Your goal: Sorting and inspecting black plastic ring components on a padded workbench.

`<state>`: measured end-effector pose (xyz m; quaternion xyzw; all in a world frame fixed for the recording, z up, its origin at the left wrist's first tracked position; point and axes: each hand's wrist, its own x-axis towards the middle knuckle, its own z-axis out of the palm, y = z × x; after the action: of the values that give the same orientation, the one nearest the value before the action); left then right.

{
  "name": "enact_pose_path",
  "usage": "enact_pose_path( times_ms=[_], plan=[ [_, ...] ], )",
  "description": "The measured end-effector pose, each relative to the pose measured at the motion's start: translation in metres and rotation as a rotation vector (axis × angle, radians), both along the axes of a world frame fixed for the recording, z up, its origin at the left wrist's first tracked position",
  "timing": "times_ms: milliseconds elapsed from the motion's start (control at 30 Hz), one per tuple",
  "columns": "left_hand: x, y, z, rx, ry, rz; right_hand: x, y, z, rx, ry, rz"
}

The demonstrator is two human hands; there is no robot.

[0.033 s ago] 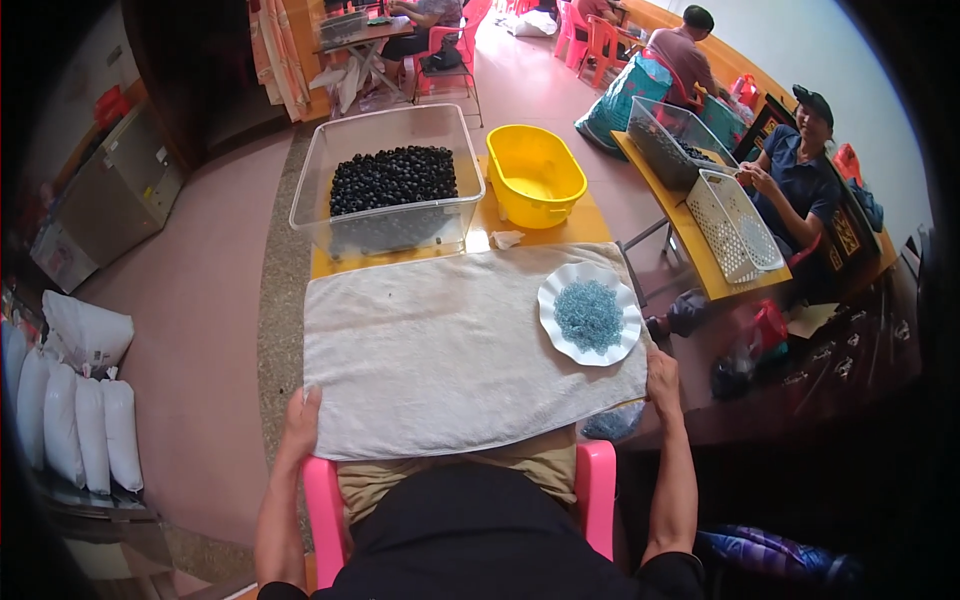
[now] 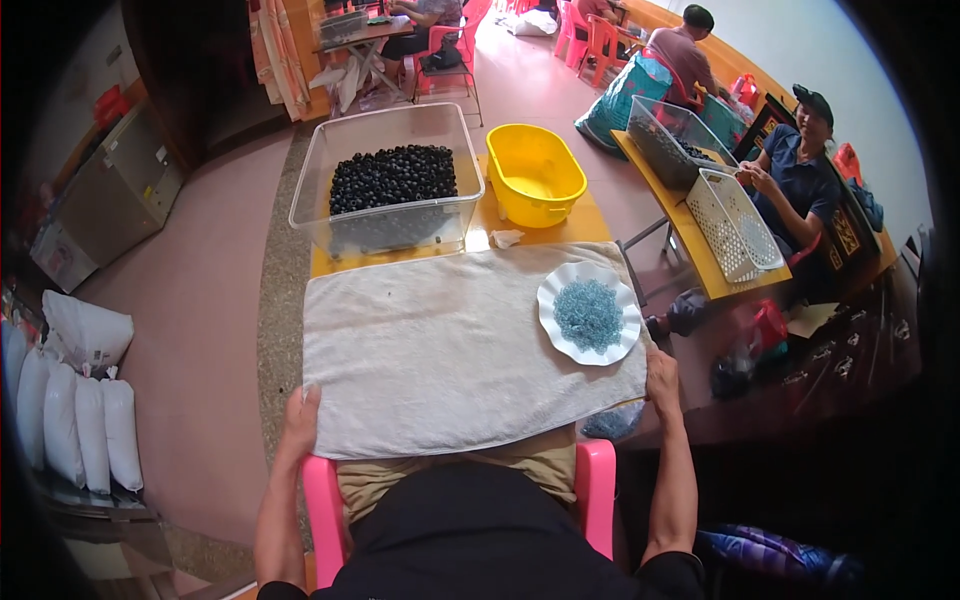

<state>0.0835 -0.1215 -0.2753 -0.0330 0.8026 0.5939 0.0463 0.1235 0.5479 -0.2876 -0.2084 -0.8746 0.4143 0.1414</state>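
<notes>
A pale towel (image 2: 460, 350) is spread over the near part of a yellow wooden table (image 2: 590, 225). My left hand (image 2: 300, 422) is closed around the table's near left edge, its thumb against the towel's border. At the right edge, my right hand (image 2: 661, 380) grips in the same way beside the towel. The undersides of both hands are hidden. Closest to my right hand is a white wavy-rimmed plate (image 2: 553, 341) holding a heap of small blue-green beads (image 2: 588, 315). Beyond the towel, a clear plastic bin (image 2: 310, 205) contains many black ring-shaped pieces (image 2: 392, 180).
A yellow tub (image 2: 535, 175) and crumpled tissue (image 2: 507, 238) sit beyond the towel. Pink chair arms (image 2: 598, 495) flank me. At right, a co-worker (image 2: 800, 175) sits by a table with a white basket (image 2: 735, 230). White sacks (image 2: 90, 425) stand at left.
</notes>
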Motion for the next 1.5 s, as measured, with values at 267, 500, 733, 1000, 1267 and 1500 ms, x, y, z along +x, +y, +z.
enact_pose_path(
  times_ms=[267, 500, 733, 1000, 1267, 1500],
  plan=[
    [-0.005, -0.011, -0.008, 0.065, -0.008, 0.032, 0.021, -0.004, -0.019, 0.002, 0.095, 0.026],
    [-0.005, -0.018, -0.008, 0.123, -0.039, 0.056, 0.032, -0.018, -0.018, 0.003, 0.052, -0.006],
    [-0.007, -0.025, -0.010, 0.101, -0.054, 0.022, 0.035, -0.026, -0.011, -0.012, 0.058, -0.043],
    [-0.003, -0.024, -0.008, 0.245, -0.115, 0.086, 0.038, -0.033, -0.007, -0.039, 0.050, -0.060],
    [0.006, -0.018, -0.006, 0.424, -0.133, 0.069, 0.050, -0.029, -0.013, -0.287, 0.053, -0.168],
    [0.042, -0.026, -0.018, 0.494, -0.169, 0.111, 0.114, -0.076, -0.050, -1.157, 0.313, -0.273]
  ],
)
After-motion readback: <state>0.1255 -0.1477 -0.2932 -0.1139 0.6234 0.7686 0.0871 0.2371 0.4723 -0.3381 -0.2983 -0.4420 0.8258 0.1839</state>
